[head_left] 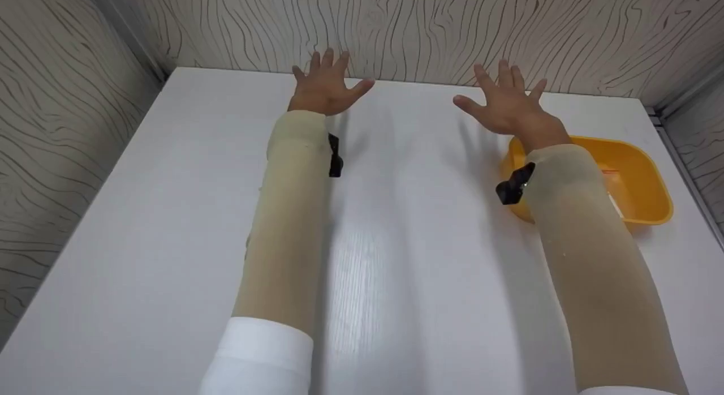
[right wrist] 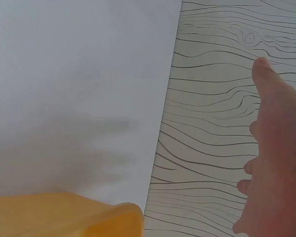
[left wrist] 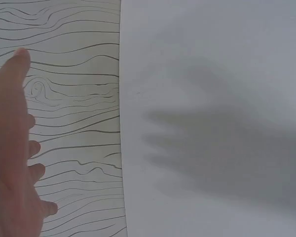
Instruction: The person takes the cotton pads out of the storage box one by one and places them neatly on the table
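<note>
Both hands stretch forward over the far edge of the white table, fingers spread and nothing in them. In the head view, the left hand is left of centre, its thumb pointing right. The right hand is across from it, thumb pointing left, just beyond a yellow plastic basin. The right forearm passes over that basin and hides part of it. In the left wrist view the left hand casts a shadow on the tabletop. The right wrist view has the right hand with the basin's rim below.
A wood-grain patterned wall rises behind the table's far edge, and a similar panel stands at the left. Inside the basin lies something white, mostly hidden by the right arm. Small black cameras are strapped at both wrists.
</note>
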Tool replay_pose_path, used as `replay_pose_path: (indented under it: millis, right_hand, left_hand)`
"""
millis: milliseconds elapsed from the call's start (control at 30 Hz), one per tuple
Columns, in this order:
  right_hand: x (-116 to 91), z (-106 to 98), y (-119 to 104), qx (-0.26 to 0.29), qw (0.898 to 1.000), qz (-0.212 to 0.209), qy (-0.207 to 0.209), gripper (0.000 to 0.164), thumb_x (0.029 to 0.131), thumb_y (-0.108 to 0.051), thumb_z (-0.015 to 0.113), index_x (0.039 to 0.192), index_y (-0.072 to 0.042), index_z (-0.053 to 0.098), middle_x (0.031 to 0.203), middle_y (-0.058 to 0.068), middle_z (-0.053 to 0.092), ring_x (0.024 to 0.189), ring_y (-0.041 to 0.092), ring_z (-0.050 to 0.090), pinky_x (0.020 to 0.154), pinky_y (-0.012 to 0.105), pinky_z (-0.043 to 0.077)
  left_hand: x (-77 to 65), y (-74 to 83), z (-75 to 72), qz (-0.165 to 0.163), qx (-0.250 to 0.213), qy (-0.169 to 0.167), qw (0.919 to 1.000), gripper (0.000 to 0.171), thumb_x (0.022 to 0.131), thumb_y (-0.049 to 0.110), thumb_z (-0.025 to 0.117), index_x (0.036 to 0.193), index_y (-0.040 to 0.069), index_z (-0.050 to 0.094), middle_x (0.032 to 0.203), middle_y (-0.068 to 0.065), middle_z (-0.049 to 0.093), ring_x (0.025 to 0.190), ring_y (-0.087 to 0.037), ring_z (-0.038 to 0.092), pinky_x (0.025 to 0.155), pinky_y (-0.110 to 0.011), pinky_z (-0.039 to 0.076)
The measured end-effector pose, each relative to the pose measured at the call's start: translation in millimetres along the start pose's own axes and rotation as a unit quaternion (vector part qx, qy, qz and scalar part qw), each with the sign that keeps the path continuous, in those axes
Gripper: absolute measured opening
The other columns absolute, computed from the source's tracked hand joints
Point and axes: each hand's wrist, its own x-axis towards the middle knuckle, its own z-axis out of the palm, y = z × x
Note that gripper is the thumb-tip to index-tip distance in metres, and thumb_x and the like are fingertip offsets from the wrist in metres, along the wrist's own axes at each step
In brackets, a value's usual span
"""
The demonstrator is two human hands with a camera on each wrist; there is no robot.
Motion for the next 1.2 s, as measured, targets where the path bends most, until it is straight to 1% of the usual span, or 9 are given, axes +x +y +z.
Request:
replay_pose_path:
  millis: [200,367,500,633,900,967,1067,1200]
  right_hand:
    - [-7,-4,8,0.003,1.000,-0.020,0.015,0.091,0.098,-0.075,0.026,0.162,-0.022,-0.012,0.163,0.021,-0.028,0.149,0.046,-0.022,0.106,0.071,-0.026]
    - [-18,-5,18,0.019,0.999,-0.042,0.025,0.090,0.099,-0.073,0.028,0.163,-0.022,-0.010,0.165,0.021,-0.023,0.150,0.047,-0.018,0.107,0.069,-0.026]
    - [-27,-4,29,0.030,0.997,-0.056,0.034,0.088,0.101,-0.069,0.031,0.164,-0.021,-0.007,0.166,0.021,-0.019,0.151,0.048,-0.015,0.109,0.067,-0.025]
    - [-37,-1,40,0.038,0.996,-0.062,0.042,0.087,0.102,-0.067,0.034,0.164,-0.020,-0.005,0.167,0.022,-0.015,0.152,0.047,-0.012,0.111,0.066,-0.024]
    - [-60,3,66,0.053,0.993,-0.084,0.070,0.084,0.104,-0.063,0.036,0.165,-0.018,-0.001,0.167,0.024,-0.009,0.152,0.049,-0.006,0.114,0.066,-0.021]
    - [-67,5,75,0.054,0.992,-0.088,0.078,0.083,0.104,-0.062,0.036,0.165,-0.018,0.000,0.167,0.025,-0.008,0.152,0.050,-0.006,0.114,0.067,-0.020]
    - [-77,6,91,0.056,0.991,-0.089,0.085,0.083,0.105,-0.061,0.036,0.165,-0.016,0.000,0.167,0.026,-0.007,0.151,0.051,-0.005,0.114,0.068,-0.020]
    - [-91,8,112,0.061,0.991,-0.085,0.087,0.080,0.107,-0.056,0.035,0.164,-0.012,0.000,0.166,0.028,-0.006,0.151,0.052,-0.004,0.113,0.070,-0.018]
  left_hand:
    - [-1.3,-2.7,-1.6,0.017,0.000,0.003,0.9998,0.089,0.099,0.073,0.029,0.165,0.017,0.010,0.170,-0.014,0.009,0.156,-0.034,0.003,0.122,-0.064,0.005]
    - [-3.7,-6.9,-1.9,0.024,-0.015,0.000,0.9996,0.089,0.099,0.072,0.031,0.165,0.017,0.011,0.170,-0.012,0.010,0.157,-0.030,0.005,0.124,-0.059,0.005]
    - [-5.1,-12.4,-1.3,0.027,-0.018,0.002,0.9995,0.089,0.099,0.072,0.031,0.165,0.016,0.012,0.170,-0.013,0.012,0.156,-0.030,0.009,0.125,-0.054,0.010]
    - [-8.1,-18.1,1.1,0.028,-0.026,-0.006,0.9993,0.090,0.098,0.074,0.030,0.165,0.016,0.012,0.170,-0.012,0.013,0.155,-0.032,0.014,0.125,-0.052,0.016]
    - [-15.0,-27.2,5.1,0.044,-0.036,-0.005,0.9984,0.089,0.098,0.074,0.033,0.164,0.016,0.015,0.169,-0.010,0.016,0.154,-0.032,0.020,0.124,-0.049,0.021]
    - [-16.7,-29.6,5.7,0.048,-0.043,-0.007,0.9979,0.089,0.098,0.073,0.033,0.164,0.016,0.015,0.169,-0.010,0.016,0.154,-0.031,0.020,0.124,-0.048,0.021]
    - [-19.2,-33.3,5.8,0.049,-0.055,-0.011,0.9973,0.089,0.098,0.074,0.032,0.165,0.018,0.013,0.170,-0.009,0.013,0.156,-0.029,0.014,0.126,-0.047,0.017]
    - [-21.8,-39.7,6.8,0.053,-0.071,-0.005,0.9961,0.087,0.099,0.072,0.033,0.165,0.017,0.014,0.170,-0.008,0.012,0.157,-0.026,0.009,0.126,-0.045,0.013]
